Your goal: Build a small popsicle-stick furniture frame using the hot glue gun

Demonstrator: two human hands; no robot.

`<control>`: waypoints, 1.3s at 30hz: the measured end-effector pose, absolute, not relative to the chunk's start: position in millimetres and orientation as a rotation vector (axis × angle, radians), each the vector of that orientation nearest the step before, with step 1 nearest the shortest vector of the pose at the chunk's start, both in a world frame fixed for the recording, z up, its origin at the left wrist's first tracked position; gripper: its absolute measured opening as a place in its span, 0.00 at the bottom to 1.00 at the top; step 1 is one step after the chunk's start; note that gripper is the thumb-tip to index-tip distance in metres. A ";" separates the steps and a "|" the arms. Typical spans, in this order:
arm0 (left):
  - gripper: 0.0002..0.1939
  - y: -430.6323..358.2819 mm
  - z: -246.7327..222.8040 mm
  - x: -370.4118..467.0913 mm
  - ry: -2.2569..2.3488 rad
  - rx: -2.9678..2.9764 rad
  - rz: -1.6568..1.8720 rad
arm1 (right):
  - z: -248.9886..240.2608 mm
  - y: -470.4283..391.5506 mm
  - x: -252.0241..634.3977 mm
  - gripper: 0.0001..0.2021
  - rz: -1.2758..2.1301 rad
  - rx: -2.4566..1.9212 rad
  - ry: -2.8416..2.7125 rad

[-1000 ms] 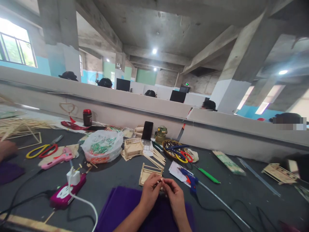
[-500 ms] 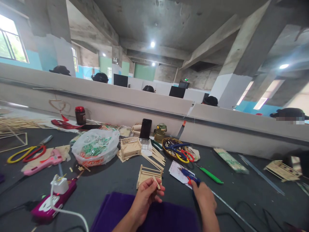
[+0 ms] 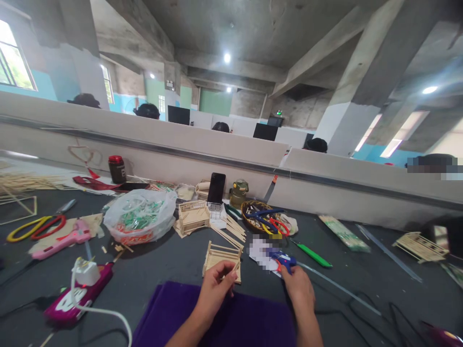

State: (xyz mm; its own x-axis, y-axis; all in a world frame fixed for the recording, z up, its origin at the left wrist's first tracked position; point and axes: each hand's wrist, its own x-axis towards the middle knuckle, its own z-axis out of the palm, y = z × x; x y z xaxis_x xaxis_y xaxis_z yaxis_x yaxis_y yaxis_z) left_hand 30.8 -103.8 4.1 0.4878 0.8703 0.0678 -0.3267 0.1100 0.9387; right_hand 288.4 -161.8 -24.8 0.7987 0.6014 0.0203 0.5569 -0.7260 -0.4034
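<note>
My left hand (image 3: pixel 217 286) pinches a short thin wooden stick (image 3: pixel 236 266) between thumb and fingertips. It is just in front of a small frame of wooden sticks (image 3: pixel 221 255) and hides part of it. My right hand (image 3: pixel 299 286) grips the handle of a blue hot glue gun (image 3: pixel 284 259) with a red trigger. The gun's nose points left over a piece of white paper (image 3: pixel 257 250), and a long clear glue stick (image 3: pixel 340 287) reaches out behind it. A folded purple cloth (image 3: pixel 173 308) lies under my forearms.
Behind stand a second stick model (image 3: pixel 193 219), a phone (image 3: pixel 216 188) and a wicker basket (image 3: pixel 249 224) of tools. A plastic bag (image 3: pixel 112 221), a pink glue gun (image 3: pixel 65 241), scissors (image 3: pixel 43 229) and a power strip (image 3: pixel 96 294) lie left. A green utility knife (image 3: pixel 314 254) lies right.
My left hand has turned its palm downward with the stick still pinched, and its fingers have curled. My right hand remains on the glue gun. The whole view has shifted slightly.
</note>
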 end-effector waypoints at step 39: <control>0.14 -91.5 18.7 8.3 0.693 0.933 1.290 | 28.0 -175.3 179.1 0.16 0.790 -1.200 -1.095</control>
